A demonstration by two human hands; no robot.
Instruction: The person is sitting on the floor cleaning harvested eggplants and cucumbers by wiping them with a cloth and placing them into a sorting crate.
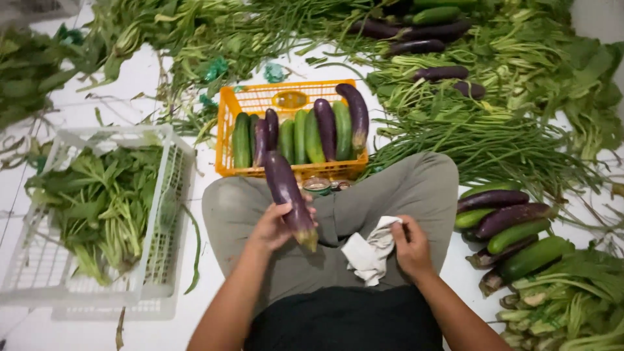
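Far left: a white slatted plastic crate (170, 195) sits on the white floor (140, 84), loaded with leafy green stalks (97, 208). More loose greens lie at the upper left edge.

Left hand (276, 227): fingers wrapped around the lower third of a long glossy purple eggplant (286, 192), near its stem end. The eggplant is tilted, tip pointing up and away from the body, stem end down toward the lap. It is held clear above the person's crossed legs in grey-green trousers (416, 188), touching nothing but the hand.

Directly behind the eggplant, beyond the knees: an orange plastic basket (227, 110) holding green cucumbers (313, 140) and further purple eggplants side by side, standing on end against the basket's wall. Small round tins, not clearly legible, lie between basket and knees.

Right hand (411, 247): closed on a crumpled white cloth (370, 253), which drapes onto the right thigh. The two hands are near each other but apart; cloth and eggplant do not touch.

Right: a pile of eggplants and cucumbers (513, 227) on the floor just beside the right knee. Behind it, a spread of long green beans (487, 143); leafy bunches fill the far right and top edge, with several more eggplants among them.
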